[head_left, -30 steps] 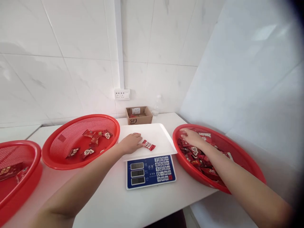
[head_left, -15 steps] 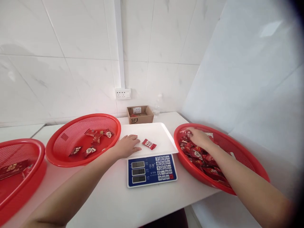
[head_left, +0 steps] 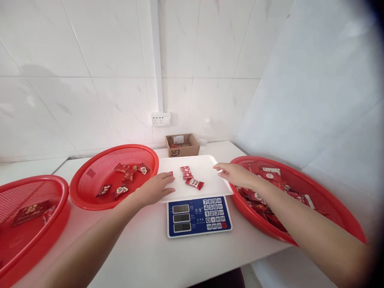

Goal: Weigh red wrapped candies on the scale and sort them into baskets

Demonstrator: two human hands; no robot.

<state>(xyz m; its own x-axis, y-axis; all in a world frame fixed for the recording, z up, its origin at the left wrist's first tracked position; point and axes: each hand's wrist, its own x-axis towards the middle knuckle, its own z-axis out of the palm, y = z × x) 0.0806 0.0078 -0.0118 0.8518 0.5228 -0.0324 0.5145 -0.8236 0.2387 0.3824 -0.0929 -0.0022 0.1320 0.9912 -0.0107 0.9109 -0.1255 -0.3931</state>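
A digital scale (head_left: 199, 218) with a blue keypad panel carries a white tray (head_left: 168, 196). Two small red-wrapped packets lie near the tray's middle: a pink-red one with white spots (head_left: 186, 172) and, touching it or nearly so, a red and white one (head_left: 195, 183). My left hand (head_left: 154, 188) rests at the tray's left side, fingers stretched and thumb apart. A bit of red wrapper (head_left: 171, 173) peeks out by its fingertips, mostly hidden. Over the tray's right edge hovers my right hand (head_left: 235, 174), fingers apart, holding nothing.
On the right, a red mesh basket (head_left: 336, 208) holds many red packets. Another red basket (head_left: 79, 190) with several packets stands left of the scale, and a third (head_left: 64, 196) at far left. Behind are a cardboard box (head_left: 187, 151) and a clear bottle (head_left: 206, 132).
My right hand has come out of the right basket and moved left to the tray. A spotted packet now lies there beside the other. My left hand has stayed by the tray.
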